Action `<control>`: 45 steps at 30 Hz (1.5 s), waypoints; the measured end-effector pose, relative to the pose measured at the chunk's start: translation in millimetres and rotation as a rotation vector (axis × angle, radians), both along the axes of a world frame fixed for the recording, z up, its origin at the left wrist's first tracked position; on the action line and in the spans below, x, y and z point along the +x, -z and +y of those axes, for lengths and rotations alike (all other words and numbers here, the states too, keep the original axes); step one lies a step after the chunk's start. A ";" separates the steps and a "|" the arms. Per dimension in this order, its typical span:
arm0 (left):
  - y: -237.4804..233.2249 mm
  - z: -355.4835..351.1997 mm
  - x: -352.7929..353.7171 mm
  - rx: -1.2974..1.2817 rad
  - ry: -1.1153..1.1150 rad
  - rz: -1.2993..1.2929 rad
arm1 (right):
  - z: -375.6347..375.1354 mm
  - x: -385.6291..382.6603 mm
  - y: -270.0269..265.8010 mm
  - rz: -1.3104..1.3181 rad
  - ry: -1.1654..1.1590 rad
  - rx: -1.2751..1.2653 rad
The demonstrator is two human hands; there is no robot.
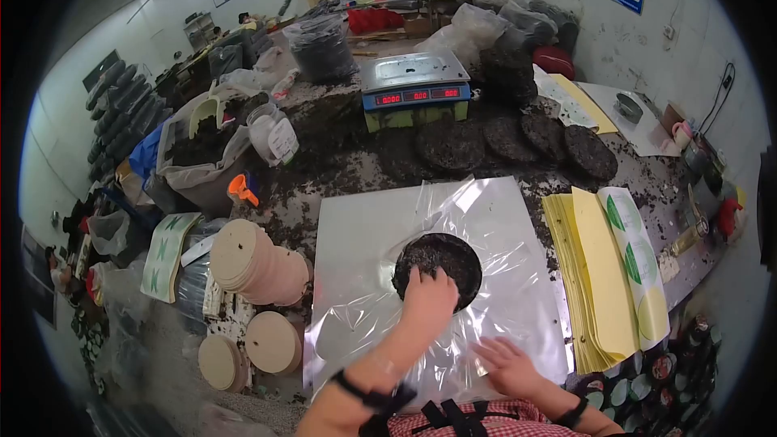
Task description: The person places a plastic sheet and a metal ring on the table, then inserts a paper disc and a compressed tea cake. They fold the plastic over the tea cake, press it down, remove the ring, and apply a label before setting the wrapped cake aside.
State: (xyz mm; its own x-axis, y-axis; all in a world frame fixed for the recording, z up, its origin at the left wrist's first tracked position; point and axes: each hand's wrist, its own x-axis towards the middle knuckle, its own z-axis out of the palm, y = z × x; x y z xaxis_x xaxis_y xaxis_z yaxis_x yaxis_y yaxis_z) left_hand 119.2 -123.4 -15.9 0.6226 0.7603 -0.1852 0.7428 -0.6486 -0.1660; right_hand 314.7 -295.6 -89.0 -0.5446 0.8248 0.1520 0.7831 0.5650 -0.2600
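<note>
A round black dish of dark crumbly material (457,257) lies on clear plastic film (486,226) spread over a pale metallic sheet (348,226). My left hand (429,295) reaches into the dish, its fingers bent down against the dark material; the fingertips are partly hidden, and whether they grip any of it is unclear. Nearer to me and to the right, my right hand (506,364) rests with fingers spread on the film, holding nothing.
Stacked beige discs (243,255) stand left, near an orange scoop (242,189) and a lined bin (198,166). Yellow sheets (595,283) lie right. Behind are dark round cakes (449,146) and a scale (414,81). People sit in the far background.
</note>
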 end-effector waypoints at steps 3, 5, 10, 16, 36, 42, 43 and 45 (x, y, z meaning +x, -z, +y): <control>-43.5 -131.4 -47.7 -0.323 0.277 -1.032 | 37.4 -23.3 37.1 -0.178 0.071 0.074; -45.2 -163.0 -49.5 -1.095 0.576 -1.449 | 67.3 -38.6 34.0 -0.226 0.106 0.095; 79.9 -173.1 -72.1 -0.126 -0.398 -1.163 | 109.2 -65.4 12.7 -0.009 0.265 0.331; 76.0 -22.5 -43.5 0.155 -0.104 -0.777 | 143.7 -50.8 -4.2 0.170 0.164 -0.005; 82.2 31.7 -1.7 -0.219 -0.355 -0.767 | 181.9 -59.0 -8.4 0.908 0.450 -0.275; 49.4 39.0 -60.3 -0.162 -0.602 -1.432 | 185.2 -70.9 -1.9 0.086 0.331 -0.098; 54.9 68.3 -54.6 -0.295 -0.510 -1.478 | 189.9 -65.8 -2.7 0.089 0.320 -0.094; 49.1 87.2 -35.2 -0.490 -0.449 -1.446 | 192.7 -49.3 -10.2 0.273 0.203 -0.255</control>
